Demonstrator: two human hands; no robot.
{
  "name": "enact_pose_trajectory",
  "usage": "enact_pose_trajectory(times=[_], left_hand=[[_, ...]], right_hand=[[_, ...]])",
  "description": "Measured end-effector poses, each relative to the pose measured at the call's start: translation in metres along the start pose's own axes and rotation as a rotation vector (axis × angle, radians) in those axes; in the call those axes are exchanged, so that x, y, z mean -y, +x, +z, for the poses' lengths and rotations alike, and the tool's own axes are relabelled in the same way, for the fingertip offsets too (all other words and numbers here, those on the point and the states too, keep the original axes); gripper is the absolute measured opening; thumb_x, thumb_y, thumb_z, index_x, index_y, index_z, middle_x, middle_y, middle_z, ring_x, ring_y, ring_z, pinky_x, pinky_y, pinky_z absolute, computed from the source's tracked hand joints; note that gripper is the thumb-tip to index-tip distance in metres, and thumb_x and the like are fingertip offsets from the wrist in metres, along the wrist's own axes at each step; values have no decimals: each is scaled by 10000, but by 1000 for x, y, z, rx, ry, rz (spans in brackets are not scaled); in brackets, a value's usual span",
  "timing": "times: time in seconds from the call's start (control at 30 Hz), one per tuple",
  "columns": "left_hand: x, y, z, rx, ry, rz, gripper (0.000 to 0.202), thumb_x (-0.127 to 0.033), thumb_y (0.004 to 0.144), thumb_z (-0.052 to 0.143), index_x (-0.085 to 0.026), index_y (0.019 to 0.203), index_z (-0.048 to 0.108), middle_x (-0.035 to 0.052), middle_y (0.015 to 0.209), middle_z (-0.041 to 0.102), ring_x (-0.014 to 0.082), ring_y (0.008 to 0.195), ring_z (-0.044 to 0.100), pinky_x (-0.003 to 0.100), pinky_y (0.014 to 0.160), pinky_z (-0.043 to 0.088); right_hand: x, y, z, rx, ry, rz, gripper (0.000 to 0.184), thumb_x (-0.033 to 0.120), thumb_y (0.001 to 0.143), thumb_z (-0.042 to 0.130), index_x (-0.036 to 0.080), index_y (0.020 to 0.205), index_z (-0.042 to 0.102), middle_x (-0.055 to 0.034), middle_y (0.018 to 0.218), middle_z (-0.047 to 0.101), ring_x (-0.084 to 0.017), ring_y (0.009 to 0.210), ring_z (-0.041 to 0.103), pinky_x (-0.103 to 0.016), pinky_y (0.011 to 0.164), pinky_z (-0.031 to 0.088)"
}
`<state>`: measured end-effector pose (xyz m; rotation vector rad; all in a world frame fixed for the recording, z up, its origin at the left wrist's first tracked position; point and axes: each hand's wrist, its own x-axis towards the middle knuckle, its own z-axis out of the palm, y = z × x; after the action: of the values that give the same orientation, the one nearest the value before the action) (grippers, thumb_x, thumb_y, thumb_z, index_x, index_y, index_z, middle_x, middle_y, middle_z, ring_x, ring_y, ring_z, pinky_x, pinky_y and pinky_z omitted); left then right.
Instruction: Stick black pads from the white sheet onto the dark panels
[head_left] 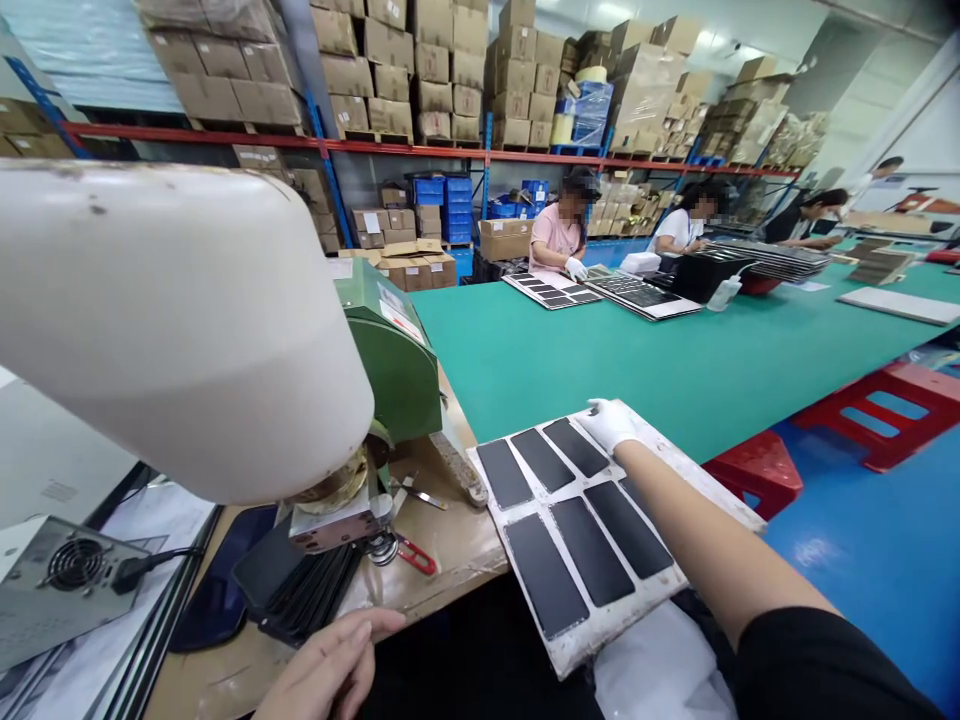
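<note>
My right hand [611,425], in a white glove, is bent over the far part of a worn white board [705,470]. Its fingers curl down beside a black rectangular panel [575,447]; whatever they grip is hidden. Several such panels lie on the board in two rows, some partly covered by my forearm. The board rests at the table corner and sticks out past the front edge. My bare left hand [326,665] is low at the front, index finger stretched out, holding nothing. Close to it leans a stack of dark thin plates [300,580].
A green machine [394,350] with a large white bottle [187,330] looms at left. Red-handled tool [416,555] and a small blade [424,497] lie beneath it. Co-workers sit across the green table [525,350] with more panel boards [551,290]. Red stools [757,470] stand at right.
</note>
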<state>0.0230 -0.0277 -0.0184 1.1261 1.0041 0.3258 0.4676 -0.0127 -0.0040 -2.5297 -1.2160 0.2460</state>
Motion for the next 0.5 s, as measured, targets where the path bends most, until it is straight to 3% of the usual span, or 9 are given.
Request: enact_pose_trajectory(times=[0.07,0.2,0.27,0.33,0.4,0.5], left_hand=[[-9,-4,8,-107,76,26,478,-577,748,527,-180,993,633,-48,447,478,75,335,354,179,338,302],[-17,2,20,-92,175,29,416,-543,767,521,-181,921,655,-47,451,453,105,400,364,203,381,301],[-14,7,24,-74,148,84,330,-495,720,601,-194,836,668,-18,518,519,142,494,445,235,448,368],[-8,8,27,-74,101,149,242,-428,663,672,-206,761,658,5,605,580,173,596,503,261,526,416],[-3,4,27,-28,46,132,224,-413,669,668,-196,702,625,-3,586,564,158,548,493,249,479,389],[2,-10,19,123,-89,19,303,-460,760,569,-164,696,569,-25,494,508,86,361,380,199,356,235]], right_hand=[[31,-37,6,78,90,-197,343,421,867,498,155,1065,583,-78,1061,618,-186,924,587,-376,840,449],[103,-133,15,221,232,-632,416,520,676,663,249,991,643,-8,960,675,-170,882,595,-269,804,432],[135,-174,19,335,290,-1250,466,531,720,610,238,1082,591,-23,1004,663,-185,942,576,-303,821,407],[158,-200,25,282,282,-1505,309,403,798,565,241,1059,594,-26,1060,651,-197,1033,538,-357,896,351],[168,-210,33,269,286,-1533,163,293,816,542,242,937,640,-13,941,683,-187,972,566,-363,892,343],[163,-206,41,411,434,-1304,136,298,816,562,219,808,672,2,714,676,-145,740,608,-279,756,407]])
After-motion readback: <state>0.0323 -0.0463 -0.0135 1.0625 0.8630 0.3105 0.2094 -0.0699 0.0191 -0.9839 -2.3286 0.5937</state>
